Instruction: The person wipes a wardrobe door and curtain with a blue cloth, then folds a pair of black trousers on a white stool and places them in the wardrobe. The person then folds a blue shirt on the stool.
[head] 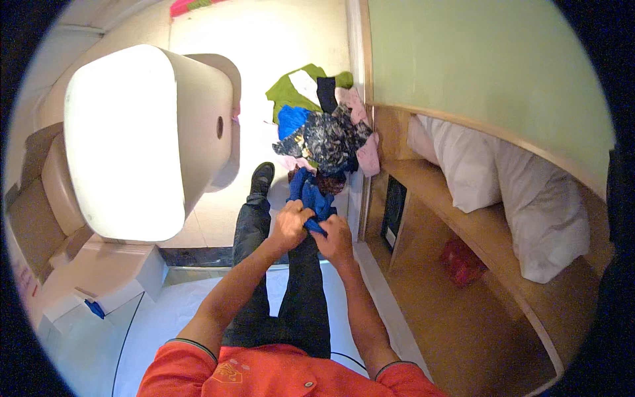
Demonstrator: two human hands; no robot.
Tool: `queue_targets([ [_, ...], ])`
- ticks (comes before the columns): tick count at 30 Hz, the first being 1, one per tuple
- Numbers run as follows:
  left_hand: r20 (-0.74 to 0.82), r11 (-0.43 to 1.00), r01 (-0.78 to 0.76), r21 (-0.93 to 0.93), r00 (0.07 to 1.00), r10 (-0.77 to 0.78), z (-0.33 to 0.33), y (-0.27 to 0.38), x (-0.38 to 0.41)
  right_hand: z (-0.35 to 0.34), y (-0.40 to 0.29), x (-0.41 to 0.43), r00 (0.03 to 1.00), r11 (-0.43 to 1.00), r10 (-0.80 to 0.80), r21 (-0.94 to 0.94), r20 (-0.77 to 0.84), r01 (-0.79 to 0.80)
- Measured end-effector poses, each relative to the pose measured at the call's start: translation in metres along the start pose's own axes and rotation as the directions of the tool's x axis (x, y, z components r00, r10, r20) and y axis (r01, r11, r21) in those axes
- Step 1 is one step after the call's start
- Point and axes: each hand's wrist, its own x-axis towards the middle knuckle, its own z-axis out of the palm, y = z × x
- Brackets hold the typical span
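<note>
Both of my hands grip a blue garment (310,193) that hangs down in front of my legs. My left hand (291,224) holds one part of its edge, and my right hand (335,238) pinches the edge a little to the right. Just beyond it, a heap of clothes lies on the floor. A dark patterned garment (330,139) tops the heap, with a bright blue cloth (291,121) at its left. Olive-green clothing (287,92) spreads at the far side, and pink printed cloth (368,156) shows at the right. The garment's lower end overlaps the near side of the heap in view.
A large white basin (201,134) stands at left on the tiled floor. To the right is a wooden shelf unit (426,183) holding white bundles (466,168), with a red bag (461,263) lower down. A raised white ledge (392,307) runs along my right side.
</note>
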Motion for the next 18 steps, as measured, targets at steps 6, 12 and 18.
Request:
queue_targets([
  [6, -0.179, 0.993, 0.022, -0.117, 0.983, -0.042, -0.067, 0.029, -0.043, -0.050, -0.095, -0.053, 0.957, 0.800, 0.236, 0.524, 0.171, -0.291],
  [12, -0.383, 0.964, 0.022, -0.265, 0.915, -0.127, -0.150, 0.034, -0.080, -0.086, -0.191, -0.080, 0.941, 0.404, 0.233, 0.856, 0.246, -0.324],
  [18, -0.517, 0.910, -0.029, -0.414, 0.830, -0.209, -0.212, 0.039, -0.137, -0.116, -0.237, -0.102, 0.968, 0.557, -0.057, 0.813, 0.243, -0.171],
])
